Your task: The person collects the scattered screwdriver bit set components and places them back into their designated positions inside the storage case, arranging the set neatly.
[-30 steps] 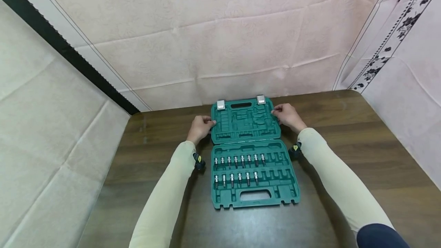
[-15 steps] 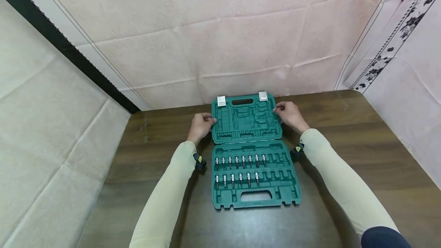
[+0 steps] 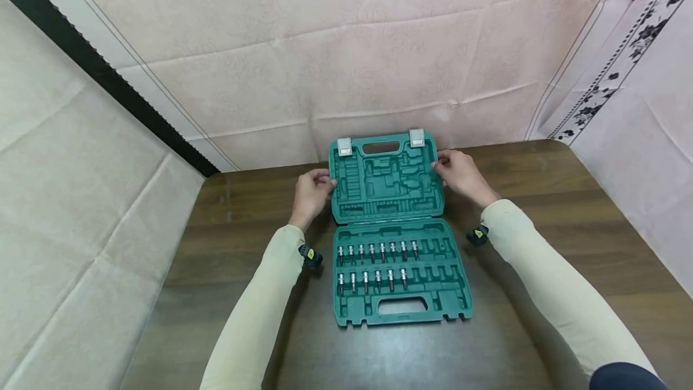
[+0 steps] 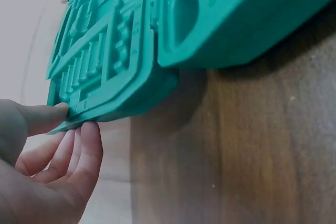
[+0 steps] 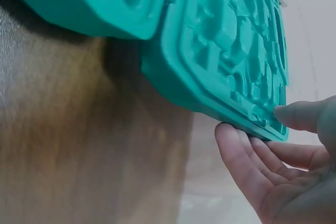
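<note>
A green plastic socket-bit case lies open on the table in the head view. Its base (image 3: 355, 313) holds two rows of silver-topped bits (image 3: 377, 280) in moulded slots. The lid (image 3: 391, 200), hinged at the base's far edge, is tilted up off the table. My left hand (image 3: 310, 196) pinches the lid's left edge; the left wrist view shows the thumb (image 4: 50, 116) on the inner face and fingers behind. At the lid's right edge, my right hand (image 3: 464, 177) pinches it the same way, its thumb (image 5: 299, 114) inside the rim.
The brown wooden table (image 3: 243, 318) runs back to a pale cloth wall (image 3: 379, 65) close behind the lid. Two metal latches, a left latch (image 3: 344, 147) and a right latch (image 3: 416, 138), sit on the lid's far edge. Side cloths hang left and right.
Both hands have raised the lid, so its far edge now stands higher against the back cloth. The right forearm has shifted slightly right. The base has stayed in place.
</note>
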A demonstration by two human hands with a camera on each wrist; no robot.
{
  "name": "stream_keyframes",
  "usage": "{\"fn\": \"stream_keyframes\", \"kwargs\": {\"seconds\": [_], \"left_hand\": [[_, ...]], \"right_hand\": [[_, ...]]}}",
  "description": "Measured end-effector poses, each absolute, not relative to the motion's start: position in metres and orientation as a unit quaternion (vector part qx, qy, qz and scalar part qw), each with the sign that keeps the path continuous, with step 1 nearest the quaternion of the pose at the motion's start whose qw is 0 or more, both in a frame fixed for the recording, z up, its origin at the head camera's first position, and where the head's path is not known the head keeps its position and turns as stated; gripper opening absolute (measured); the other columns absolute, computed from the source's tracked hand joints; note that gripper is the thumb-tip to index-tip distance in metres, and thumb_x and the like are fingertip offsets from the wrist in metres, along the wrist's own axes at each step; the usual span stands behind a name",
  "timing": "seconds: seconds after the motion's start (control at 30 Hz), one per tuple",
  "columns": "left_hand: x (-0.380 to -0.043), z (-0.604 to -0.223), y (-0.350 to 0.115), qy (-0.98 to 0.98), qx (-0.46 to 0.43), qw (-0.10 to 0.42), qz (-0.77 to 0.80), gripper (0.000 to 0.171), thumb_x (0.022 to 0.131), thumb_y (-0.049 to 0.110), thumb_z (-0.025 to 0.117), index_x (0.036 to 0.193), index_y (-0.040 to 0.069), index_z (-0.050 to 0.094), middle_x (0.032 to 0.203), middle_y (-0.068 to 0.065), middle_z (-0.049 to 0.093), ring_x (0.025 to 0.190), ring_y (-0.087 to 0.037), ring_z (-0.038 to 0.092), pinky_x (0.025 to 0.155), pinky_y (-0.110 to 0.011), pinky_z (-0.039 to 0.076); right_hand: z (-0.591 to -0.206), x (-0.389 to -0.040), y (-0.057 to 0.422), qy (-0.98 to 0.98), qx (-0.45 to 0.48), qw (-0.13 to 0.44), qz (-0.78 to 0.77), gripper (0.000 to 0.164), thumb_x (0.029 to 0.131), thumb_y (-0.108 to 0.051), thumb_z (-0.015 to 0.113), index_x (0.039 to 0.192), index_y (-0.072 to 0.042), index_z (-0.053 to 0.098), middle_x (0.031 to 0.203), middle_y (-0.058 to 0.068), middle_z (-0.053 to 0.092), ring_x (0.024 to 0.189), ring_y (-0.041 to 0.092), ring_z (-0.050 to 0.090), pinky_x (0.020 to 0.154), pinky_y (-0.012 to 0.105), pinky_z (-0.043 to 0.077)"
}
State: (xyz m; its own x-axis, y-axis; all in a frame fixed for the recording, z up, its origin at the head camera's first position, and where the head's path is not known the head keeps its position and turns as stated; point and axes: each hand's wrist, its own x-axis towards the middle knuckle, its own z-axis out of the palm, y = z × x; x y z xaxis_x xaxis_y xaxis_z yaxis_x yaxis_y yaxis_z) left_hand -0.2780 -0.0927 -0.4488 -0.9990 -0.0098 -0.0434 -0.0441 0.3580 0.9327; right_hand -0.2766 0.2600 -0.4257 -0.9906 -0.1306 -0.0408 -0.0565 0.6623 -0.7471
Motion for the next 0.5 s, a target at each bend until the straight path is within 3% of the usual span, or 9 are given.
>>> {"fn": "stream_keyframes", "kwargs": {"seconds": [0.1,0.3,0.5], "left_hand": [[-0.274,-0.445,-0.093,0.819,-0.019,-0.007,0.574,0.033,0.103,0.008,0.068,0.134,-0.002,0.065,0.113,-0.015,0.068,0.098,-0.028,0.071,0.088,-0.047,0.061],[-0.266,-0.438,-0.092,0.806,-0.028,-0.047,0.589,0.03,0.101,0.007,0.071,0.131,0.0,0.068,0.112,-0.014,0.07,0.103,-0.029,0.07,0.085,-0.039,0.062],[-0.257,-0.433,-0.093,0.805,-0.019,-0.067,0.59,0.03,0.102,0.007,0.071,0.131,0.001,0.067,0.115,-0.012,0.07,0.106,-0.029,0.069,0.085,-0.035,0.062]], "right_hand": [[-0.419,-0.271,0.26,0.913,-0.06,0.035,-0.401,0.048,0.113,-0.021,0.051,0.15,0.009,0.049,0.13,0.028,0.063,0.093,0.037,0.072,0.074,0.034,0.057],[-0.405,-0.257,0.257,0.91,-0.074,0.01,-0.408,0.054,0.113,-0.025,0.051,0.154,0.009,0.043,0.133,0.028,0.059,0.105,0.039,0.071,0.084,0.044,0.061],[-0.396,-0.243,0.254,0.915,-0.081,-0.014,-0.395,0.055,0.112,-0.024,0.053,0.155,0.009,0.043,0.13,0.028,0.058,0.102,0.038,0.07,0.084,0.049,0.058]]}}
